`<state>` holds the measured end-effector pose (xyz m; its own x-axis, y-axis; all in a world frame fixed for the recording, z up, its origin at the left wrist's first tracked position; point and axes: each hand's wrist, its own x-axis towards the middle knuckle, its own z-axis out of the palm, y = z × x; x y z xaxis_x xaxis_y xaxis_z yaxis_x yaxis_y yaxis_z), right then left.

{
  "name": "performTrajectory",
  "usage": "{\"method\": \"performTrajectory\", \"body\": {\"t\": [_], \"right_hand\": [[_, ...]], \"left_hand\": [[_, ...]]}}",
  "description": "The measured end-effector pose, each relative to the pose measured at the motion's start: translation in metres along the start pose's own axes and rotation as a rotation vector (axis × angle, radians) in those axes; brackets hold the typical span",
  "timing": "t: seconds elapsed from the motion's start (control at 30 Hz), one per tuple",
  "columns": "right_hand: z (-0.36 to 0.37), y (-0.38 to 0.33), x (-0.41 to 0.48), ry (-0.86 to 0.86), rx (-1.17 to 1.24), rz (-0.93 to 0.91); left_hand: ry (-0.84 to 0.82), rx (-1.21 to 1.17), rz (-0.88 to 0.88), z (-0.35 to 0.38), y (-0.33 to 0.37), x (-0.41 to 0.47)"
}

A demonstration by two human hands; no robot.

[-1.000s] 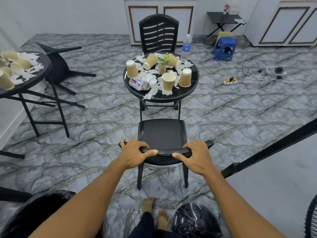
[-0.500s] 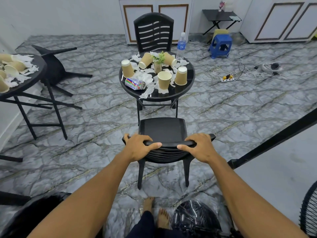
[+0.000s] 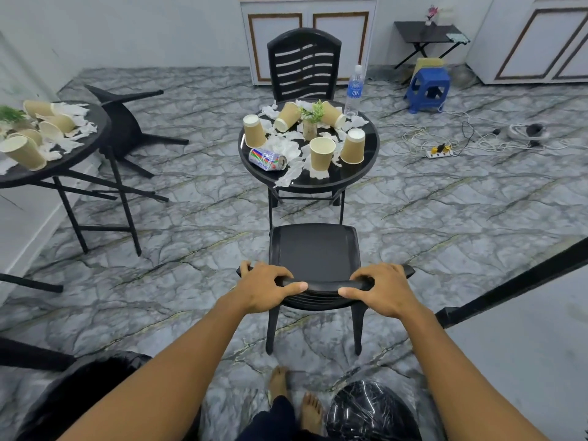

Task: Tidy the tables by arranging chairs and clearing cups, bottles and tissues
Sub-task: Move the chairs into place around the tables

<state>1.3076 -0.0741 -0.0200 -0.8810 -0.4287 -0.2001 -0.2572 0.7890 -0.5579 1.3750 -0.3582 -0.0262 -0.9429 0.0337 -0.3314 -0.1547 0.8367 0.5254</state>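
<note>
**Both grips on chair back**

I see the chair upright on the floor, its seat facing the round bench and just short of it. Left grip and right grip each curl over its top rail. The bench carries cups, tissues, a can and a bottle. A second chair stands beyond.

There is one view only, from the person's head. It looks forward and down with a wide angle. The feet are at the bottom edge, the chair is near, the table further ahead, the cupboard far at the top.
</note>
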Motion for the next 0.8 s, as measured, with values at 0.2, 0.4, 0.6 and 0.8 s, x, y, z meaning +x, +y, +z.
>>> {"method": "performTrajectory", "body": {"t": [0.2,0.4,0.6,0.8], "right_hand": [[-0.010,-0.049,0.037,-0.074,0.202,0.058],[0.012,-0.138,0.107,-0.189,0.006,-0.052],[0.055,-0.224,0.180,-0.309,-0.145,-0.154],[0.101,-0.303,0.249,-0.374,-0.247,-0.140]], "left_hand": [[0.131,-0.128,-0.089,-0.047,-0.015,0.007],[0.145,0.022,-0.255,-0.109,-0.071,0.012],[0.123,0.072,-0.353,-0.164,-0.143,0.015],[0.084,0.092,-0.387,-0.223,-0.233,0.030]]}}
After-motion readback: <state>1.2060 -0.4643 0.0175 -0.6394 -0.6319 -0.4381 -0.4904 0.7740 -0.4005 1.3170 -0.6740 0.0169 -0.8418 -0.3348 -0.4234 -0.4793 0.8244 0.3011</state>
